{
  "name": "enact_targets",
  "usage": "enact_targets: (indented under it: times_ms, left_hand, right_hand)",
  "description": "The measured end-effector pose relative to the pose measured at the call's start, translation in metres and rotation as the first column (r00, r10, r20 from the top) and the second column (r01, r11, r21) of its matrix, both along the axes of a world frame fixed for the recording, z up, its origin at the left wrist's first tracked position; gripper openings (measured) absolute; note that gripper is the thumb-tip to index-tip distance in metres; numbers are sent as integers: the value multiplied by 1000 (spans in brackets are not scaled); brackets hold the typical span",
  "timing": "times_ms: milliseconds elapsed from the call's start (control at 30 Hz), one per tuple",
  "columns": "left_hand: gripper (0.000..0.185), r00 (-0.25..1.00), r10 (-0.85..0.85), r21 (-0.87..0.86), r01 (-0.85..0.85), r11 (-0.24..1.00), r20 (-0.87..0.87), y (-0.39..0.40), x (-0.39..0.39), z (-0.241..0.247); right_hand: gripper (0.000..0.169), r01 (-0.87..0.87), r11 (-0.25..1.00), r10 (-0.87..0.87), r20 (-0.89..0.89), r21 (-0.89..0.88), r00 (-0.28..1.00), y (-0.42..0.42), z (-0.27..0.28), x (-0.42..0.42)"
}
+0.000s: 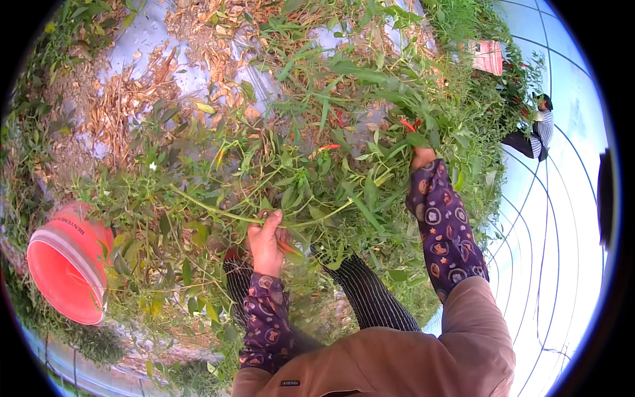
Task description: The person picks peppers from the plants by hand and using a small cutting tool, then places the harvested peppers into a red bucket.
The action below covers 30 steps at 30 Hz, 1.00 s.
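My left hand (265, 243) is closed around a long green pepper-plant stem (223, 212), thumb on top. An orange-red chili pepper (288, 248) pokes out beside the palm; whether the fingers hold it too is unclear. My right hand (423, 156) reaches into foliage at the right, its fingers hidden by leaves. Just beyond it are red chili peppers (408, 126), and I cannot tell if the fingers touch them. Another red chili (329, 147) lies among the leaves between the hands. A yellow-orange chili (220, 156) hangs farther left.
A red plastic bucket (69, 268) bearing writing lies tipped at the left, mouth toward me. Another pinkish bucket (487, 57) stands among plants at upper right. A person (543, 126) is near it. Plastic mulch film (144, 44) with dry leaves covers the ground. Frame hoops (548, 213) arch at the right.
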<state>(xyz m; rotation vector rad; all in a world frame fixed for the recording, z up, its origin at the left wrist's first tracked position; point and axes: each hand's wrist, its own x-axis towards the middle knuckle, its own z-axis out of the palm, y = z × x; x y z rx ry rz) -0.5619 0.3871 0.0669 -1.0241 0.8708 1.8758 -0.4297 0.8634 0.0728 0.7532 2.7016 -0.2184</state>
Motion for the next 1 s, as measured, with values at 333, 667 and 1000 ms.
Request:
enact_targets:
  times_ms: [333, 667, 1000]
  left_hand:
    - [18, 999, -22, 10, 22, 1000, -24, 3, 7, 3]
    - [30, 997, -79, -45, 80, 996, 12, 2, 3, 2]
    - [25, 986, 160, 123, -154, 980, -43, -74, 81, 14]
  right_hand:
    - [39, 379, 891, -433, 221, 249, 874, -19, 31, -80]
    - [36, 728, 223, -802, 303, -648, 515, -79, 169, -51]
    - [31, 469, -249, -934, 338, -847, 116, -202, 275, 41]
